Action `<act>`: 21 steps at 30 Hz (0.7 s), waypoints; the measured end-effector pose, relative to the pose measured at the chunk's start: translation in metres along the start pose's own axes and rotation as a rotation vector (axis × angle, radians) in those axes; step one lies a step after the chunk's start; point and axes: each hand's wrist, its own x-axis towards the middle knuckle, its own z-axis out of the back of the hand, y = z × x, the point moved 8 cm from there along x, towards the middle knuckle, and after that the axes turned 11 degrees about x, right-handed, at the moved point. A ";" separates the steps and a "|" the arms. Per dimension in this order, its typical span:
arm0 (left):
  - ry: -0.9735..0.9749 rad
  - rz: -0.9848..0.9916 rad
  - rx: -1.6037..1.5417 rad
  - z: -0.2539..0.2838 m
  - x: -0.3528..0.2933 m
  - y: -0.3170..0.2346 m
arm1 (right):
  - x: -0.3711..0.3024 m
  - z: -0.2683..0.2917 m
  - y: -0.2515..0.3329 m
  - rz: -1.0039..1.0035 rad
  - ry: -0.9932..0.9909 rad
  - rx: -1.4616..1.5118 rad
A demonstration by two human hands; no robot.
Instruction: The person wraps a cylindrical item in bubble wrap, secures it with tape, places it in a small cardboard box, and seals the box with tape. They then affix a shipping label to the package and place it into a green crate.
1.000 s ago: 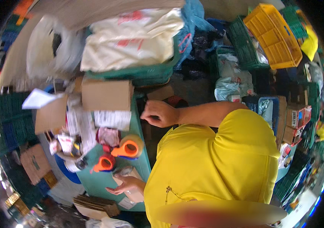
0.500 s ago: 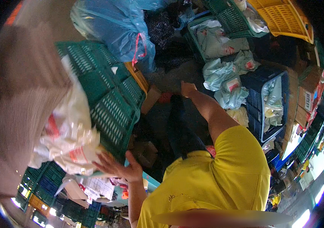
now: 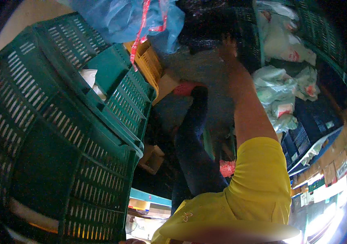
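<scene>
My right hand is stretched far forward, dim, with its fingers apart and nothing visible in them. It is nearest to a dark, shiny black heap and the side of a green crate holding bagged goods. Whether it touches either is too dark to tell. A large green slatted crate fills the left side, tilted and close. At its lower corner a sliver of skin shows, possibly my left hand; its fingers are hidden. Behind that crate, another green crate has white scraps in it.
A blue plastic bag with red ties hangs at the upper left, over a yellow crate. Tied pale bags and a dark blue crate stand at right. An open cardboard box lies low, beside my legs.
My right hand has reached farther forward, toward the black heap. The view has shifted; the large green crate now fills the left, and the white bags by my left hand are gone from sight.
</scene>
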 end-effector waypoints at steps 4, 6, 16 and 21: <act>0.016 0.020 0.029 -0.002 0.001 -0.001 | 0.006 -0.029 0.001 0.051 0.230 -0.170; 0.015 0.025 0.025 0.003 -0.001 0.001 | -0.023 -0.035 0.016 0.092 0.278 -0.154; 0.087 -0.092 -0.136 0.019 0.009 0.000 | -0.360 0.070 0.143 0.314 0.778 0.675; -0.127 0.013 -0.604 0.068 -0.048 0.001 | -0.527 0.199 0.188 0.624 0.921 0.832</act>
